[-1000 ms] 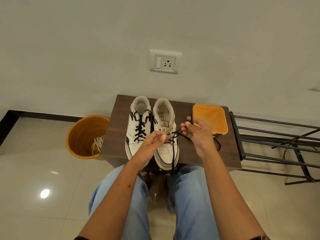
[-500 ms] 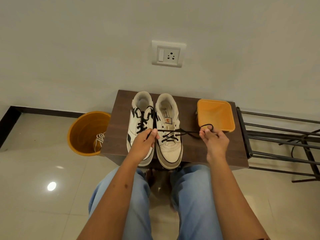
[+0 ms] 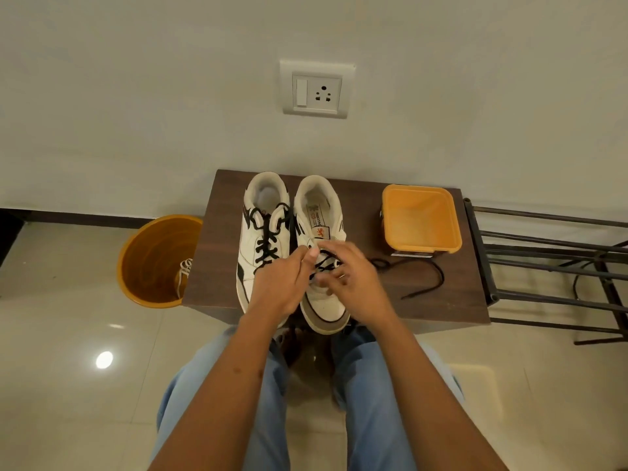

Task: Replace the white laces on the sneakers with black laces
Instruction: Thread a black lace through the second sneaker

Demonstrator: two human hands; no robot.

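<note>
Two white sneakers stand side by side on a small dark table [image 3: 214,266]. The left sneaker [image 3: 253,243] carries a black lace up to its top eyelets. Both my hands are over the right sneaker [image 3: 324,309], whose lower eyelets hold a black lace [image 3: 438,277]. My left hand [image 3: 280,290] pinches that lace between thumb and forefinger at mid-shoe. Beside it, my right hand [image 3: 355,287] has its fingers spread loosely over the lace crossings and grips nothing I can see. One free end of the lace trails across the table to the right.
An orange square container [image 3: 453,226] stands on the table's right side. An orange bucket [image 3: 136,246] on the floor to the left holds a white lace [image 3: 183,270]. A dark metal rack [image 3: 543,246] adjoins the table on the right. My knees are under the front edge.
My right hand let go of the lace end it was pulling to the right and came back over the right sneaker. That end now lies on the table. My left hand stays at mid-shoe.
</note>
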